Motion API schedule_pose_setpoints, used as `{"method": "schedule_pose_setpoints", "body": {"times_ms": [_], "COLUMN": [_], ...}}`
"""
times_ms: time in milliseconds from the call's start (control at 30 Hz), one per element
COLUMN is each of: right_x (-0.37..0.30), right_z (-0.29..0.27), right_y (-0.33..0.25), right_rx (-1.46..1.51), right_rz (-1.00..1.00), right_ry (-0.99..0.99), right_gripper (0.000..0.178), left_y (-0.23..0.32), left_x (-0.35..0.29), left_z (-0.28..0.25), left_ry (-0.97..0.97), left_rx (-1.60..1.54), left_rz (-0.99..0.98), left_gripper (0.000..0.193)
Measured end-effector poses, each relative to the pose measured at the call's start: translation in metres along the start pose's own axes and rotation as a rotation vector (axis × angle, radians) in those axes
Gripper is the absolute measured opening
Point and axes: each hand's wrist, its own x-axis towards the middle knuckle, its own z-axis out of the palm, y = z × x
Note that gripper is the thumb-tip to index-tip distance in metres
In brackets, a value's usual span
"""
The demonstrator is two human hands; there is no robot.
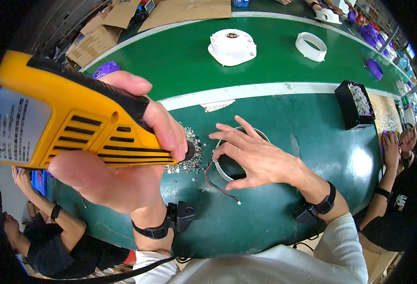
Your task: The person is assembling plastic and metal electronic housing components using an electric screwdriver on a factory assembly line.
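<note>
Left hand [132, 187] grips yellow power tool [83, 120], left. Right hand [258, 158], fingers parted, arches over white ring [222, 170]. Green tabletop [308, 113] stretches between ring and black box [348, 106], right.

The head view looks from the wearer's head, down and forward, over the pale cloth shirt [275, 265] at the lower edge and onto the flat dark-green worktable [270, 220]. Its fisheye lens bows straight edges. The yellow-and-black plastic power tool [83, 113] looms nearest; the brown cardboard box [92, 51] lies well beyond.
</note>
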Motion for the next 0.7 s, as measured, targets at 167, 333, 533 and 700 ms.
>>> {"method": "schedule_pose_setpoints", "body": {"times_ms": [167, 333, 533, 700], "right_x": [0.0009, 0.0011, -0.0009, 0.0007], "right_z": [-0.0004, -0.0015, -0.0009, -0.0058], "right_y": [-0.0011, -0.0015, 0.0, -0.0073], "right_rx": [0.006, 0.015, -0.009, -0.073], "right_rz": [0.002, 0.014, -0.003, 0.011], "right_ry": [-0.005, -0.007, -0.016, 0.008], "right_gripper": [0.058, 0.057, 0.062, 0.078], "left_y": [0.0022, 0.0017, -0.0004, 0.002], "left_x": [-0.0008, -0.0009, -0.0018, -0.0019], "left_z": [0.0004, 0.0019, 0.0006, 0.0018], "left_ry": [0.013, 0.023, 0.005, 0.031], "left_rx": [0.03, -0.001, -0.007, 0.024], "left_rz": [-0.004, -0.034, -0.031, -0.006], "left_gripper": [0.084, 0.086, 0.086, 0.085]}}
